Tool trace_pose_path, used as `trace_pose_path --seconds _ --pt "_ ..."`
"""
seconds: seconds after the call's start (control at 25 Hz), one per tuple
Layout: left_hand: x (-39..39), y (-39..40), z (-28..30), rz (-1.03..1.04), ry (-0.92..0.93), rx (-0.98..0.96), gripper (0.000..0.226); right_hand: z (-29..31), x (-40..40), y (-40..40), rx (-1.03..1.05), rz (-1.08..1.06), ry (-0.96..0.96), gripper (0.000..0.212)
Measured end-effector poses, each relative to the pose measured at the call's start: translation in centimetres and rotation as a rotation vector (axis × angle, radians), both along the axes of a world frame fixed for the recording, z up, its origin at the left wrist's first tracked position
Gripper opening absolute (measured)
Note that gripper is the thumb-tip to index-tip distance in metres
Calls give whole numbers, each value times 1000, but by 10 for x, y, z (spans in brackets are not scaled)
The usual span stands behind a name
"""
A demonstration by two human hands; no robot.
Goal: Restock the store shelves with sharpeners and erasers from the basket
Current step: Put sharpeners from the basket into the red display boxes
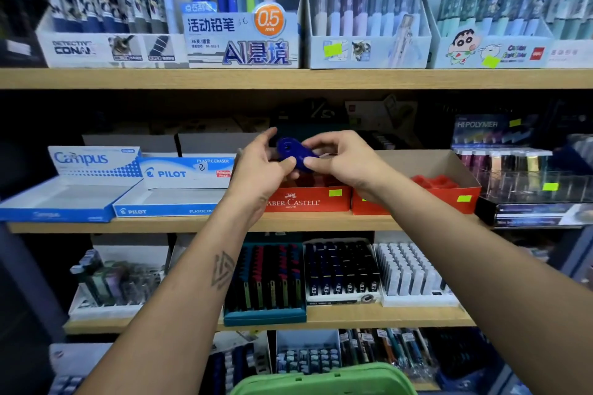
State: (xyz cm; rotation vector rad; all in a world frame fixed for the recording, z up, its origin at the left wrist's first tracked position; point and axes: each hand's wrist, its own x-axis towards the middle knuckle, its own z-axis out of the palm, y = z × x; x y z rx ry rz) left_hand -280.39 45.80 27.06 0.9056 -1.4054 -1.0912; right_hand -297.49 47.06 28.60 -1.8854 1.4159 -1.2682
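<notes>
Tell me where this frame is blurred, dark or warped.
Head view: sharpest at the centre, where both hands, left hand and right hand, hold the blue sharpener; the edges smear, so the Campus box reads soft. The back of the middle shelf sits in deep shadow. Wide-angle bend curves the top shelf board.

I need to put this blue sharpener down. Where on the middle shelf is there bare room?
The open Campus box and Pilot box look empty. The brown-walled red box has room behind its red pieces. Crowded: Faber-Castell box under both hands holding the blue sharpener.
</notes>
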Motion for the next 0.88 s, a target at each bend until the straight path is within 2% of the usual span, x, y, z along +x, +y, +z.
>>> trace_pose_path --seconds 0.08,0.16,0.24,0.32,0.36,0.44,0.6,0.8,0.88 --pt "8 -4 0 60 -35 -45 52 -2 5 -4 26 9 -58 27" --pt "14 -5 2 100 -92 -90 41 0 13 -7 -37 34 32 37" --pt "20 -7 4 98 -123 -117 40 5 22 -11 -117 90 77 49" --pt "29 -12 5 178 -193 -162 51 8 25 -21 -153 -6 97 53" --pt "35 -16 4 268 -278 -201 52 9 23 -26 -169 -119 104 54" --pt "48 -17 2 395 -475 -263 43 8 21 -31 -183 -274 154 50" --pt "49 -7 -2 353 -740 -235 40 -4 33 -27 -172 -212 244 41" --pt "51 -6 -2 332 -779 -243 43 0 26 -29 -150 -297 276 42" --pt "50 -4 -1 341 -801 -245 44 2 19 -29 -140 -363 364 43"
